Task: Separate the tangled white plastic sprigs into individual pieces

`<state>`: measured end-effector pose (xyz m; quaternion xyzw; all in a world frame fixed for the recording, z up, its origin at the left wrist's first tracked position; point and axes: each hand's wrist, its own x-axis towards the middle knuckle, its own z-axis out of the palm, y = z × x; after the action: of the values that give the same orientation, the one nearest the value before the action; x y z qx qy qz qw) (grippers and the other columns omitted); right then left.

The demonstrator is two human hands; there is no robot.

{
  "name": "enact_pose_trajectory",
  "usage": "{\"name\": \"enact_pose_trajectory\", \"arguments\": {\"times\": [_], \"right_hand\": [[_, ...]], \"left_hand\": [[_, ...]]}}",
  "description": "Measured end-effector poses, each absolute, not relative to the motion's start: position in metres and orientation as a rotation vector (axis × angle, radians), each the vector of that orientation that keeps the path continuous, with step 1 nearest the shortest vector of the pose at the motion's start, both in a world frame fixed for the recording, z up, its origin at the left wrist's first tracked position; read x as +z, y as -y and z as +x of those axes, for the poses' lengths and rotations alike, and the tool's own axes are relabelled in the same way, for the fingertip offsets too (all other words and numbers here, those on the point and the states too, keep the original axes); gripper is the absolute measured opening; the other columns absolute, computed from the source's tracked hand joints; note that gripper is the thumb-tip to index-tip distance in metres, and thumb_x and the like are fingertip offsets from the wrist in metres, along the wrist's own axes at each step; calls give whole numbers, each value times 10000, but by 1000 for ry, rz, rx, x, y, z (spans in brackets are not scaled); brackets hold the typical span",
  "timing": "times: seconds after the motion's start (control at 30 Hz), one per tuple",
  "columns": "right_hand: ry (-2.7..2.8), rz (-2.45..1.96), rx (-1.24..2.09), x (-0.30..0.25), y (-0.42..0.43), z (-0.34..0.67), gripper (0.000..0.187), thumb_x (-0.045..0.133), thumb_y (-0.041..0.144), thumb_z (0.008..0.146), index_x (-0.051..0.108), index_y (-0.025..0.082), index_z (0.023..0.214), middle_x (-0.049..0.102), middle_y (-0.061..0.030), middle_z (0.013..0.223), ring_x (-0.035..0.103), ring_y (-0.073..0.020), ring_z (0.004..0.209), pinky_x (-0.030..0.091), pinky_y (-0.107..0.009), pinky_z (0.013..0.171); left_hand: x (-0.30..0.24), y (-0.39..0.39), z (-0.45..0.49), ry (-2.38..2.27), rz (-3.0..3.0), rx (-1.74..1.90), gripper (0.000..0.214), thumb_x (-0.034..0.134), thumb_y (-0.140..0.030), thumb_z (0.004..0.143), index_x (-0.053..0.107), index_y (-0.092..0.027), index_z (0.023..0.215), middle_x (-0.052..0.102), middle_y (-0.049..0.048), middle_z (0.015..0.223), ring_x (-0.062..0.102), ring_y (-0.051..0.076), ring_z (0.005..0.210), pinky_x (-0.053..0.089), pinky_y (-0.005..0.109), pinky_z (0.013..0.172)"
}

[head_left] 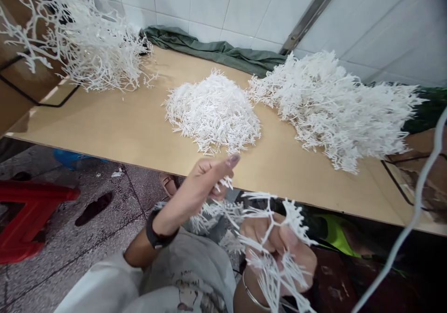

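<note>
At the far left, a red plastic stool (31, 215) stood on the speckled floor (59, 261), with a dark shoe (94, 208) lying near it and something blue (70, 157) just under the table edge. Above them, a cardboard box (21, 61) with black wire across it stood beside the tan wooden tabletop (122, 117). A tangle of long white branching sprays (98, 57) overhung the table's left end.

Nearer the middle, the left hand (195, 187) was below the table's front edge, thumb raised and fingers curled narrowly around a small white sprig (225, 182). A black wristband (157, 231) circled that wrist. Beyond it, a sandal (170, 185) showed under the table edge. On the table, a mound of short white sprigs (213, 112) lay well apart from the tangle, with a green cloth (213, 52) bunched behind it against the white tile wall (377, 24).

The right hand (275, 243) was closed around a branching white spray (268, 220), held over the lap just below the table edge, its branches crossing in front of the fingers. A thin bangle (253, 296) circled that wrist. To the right, a large white heap of branches (335, 108) lay on the table, and a long white stem (412, 215) crossed the view in front of more cardboard (422, 164).
</note>
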<state>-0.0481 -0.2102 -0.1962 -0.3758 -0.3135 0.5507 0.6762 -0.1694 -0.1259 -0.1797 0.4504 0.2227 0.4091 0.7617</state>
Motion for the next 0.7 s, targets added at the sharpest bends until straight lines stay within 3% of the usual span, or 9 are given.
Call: {"name": "enact_pose_trajectory", "arguments": {"times": [0.13, 0.2, 0.3, 0.33, 0.5, 0.6, 0.7], "right_hand": [[640, -760, 1229, -193, 207, -51, 600, 664, 353, 738, 164, 159, 469, 157, 84, 421, 109, -54, 357, 127, -215, 325], [623, -755, 1239, -193, 204, -50, 601, 670, 340, 736, 157, 162, 478, 150, 86, 426, 95, -49, 366, 108, -221, 334], [607, -731, 1262, -194, 200, -50, 589, 666, 313, 740, 157, 166, 483, 129, 90, 432, 71, -43, 379, 104, -220, 346], [599, -732, 1277, -195, 198, -51, 574, 659, 308, 745, 168, 168, 482, 138, 88, 438, 74, -45, 388, 118, -218, 353], [508, -768, 1260, -197, 192, -55, 495, 675, 285, 722, 265, 178, 467, 169, 82, 468, 94, -60, 431, 161, -215, 378], [501, -742, 1300, -195, 189, -54, 485, 674, 298, 730, 291, 184, 455, 158, 85, 462, 107, -62, 427, 157, -220, 383], [494, -768, 1300, -196, 189, -54, 458, 670, 319, 741, 333, 187, 461, 192, 79, 454, 153, -64, 415, 181, -223, 383]], "left_hand": [[-158, 74, -176, -887, 1803, 1101, 523, 467, -421, 925, 263, -178, 509, 226, -62, 475, 241, 56, 422, 244, 228, 455], [-153, 43, -174, -1156, 2119, 1134, 447, 488, -348, 923, 326, -183, 540, 313, -45, 495, 355, 84, 477, 312, 248, 527], [-161, 0, -168, -1458, 2360, 1025, 125, 616, -166, 824, 497, -156, 786, 541, 18, 700, 526, 155, 676, 404, 300, 693], [-165, -10, -166, -1490, 2402, 974, 147, 637, -143, 799, 514, -144, 879, 582, 50, 802, 552, 176, 732, 417, 320, 733], [-172, -9, -165, -1445, 2341, 1076, 273, 521, -339, 900, 528, -142, 1090, 529, 164, 1177, 573, 171, 727, 429, 356, 756], [-165, 34, -173, -1002, 2261, 1217, 292, 396, -393, 948, 554, -174, 1060, 565, 111, 1117, 558, 151, 745, 414, 303, 723], [-163, 85, -183, -537, 2145, 949, 376, 319, -460, 955, 556, -178, 878, 586, 47, 832, 486, 127, 626, 346, 250, 589]]}}
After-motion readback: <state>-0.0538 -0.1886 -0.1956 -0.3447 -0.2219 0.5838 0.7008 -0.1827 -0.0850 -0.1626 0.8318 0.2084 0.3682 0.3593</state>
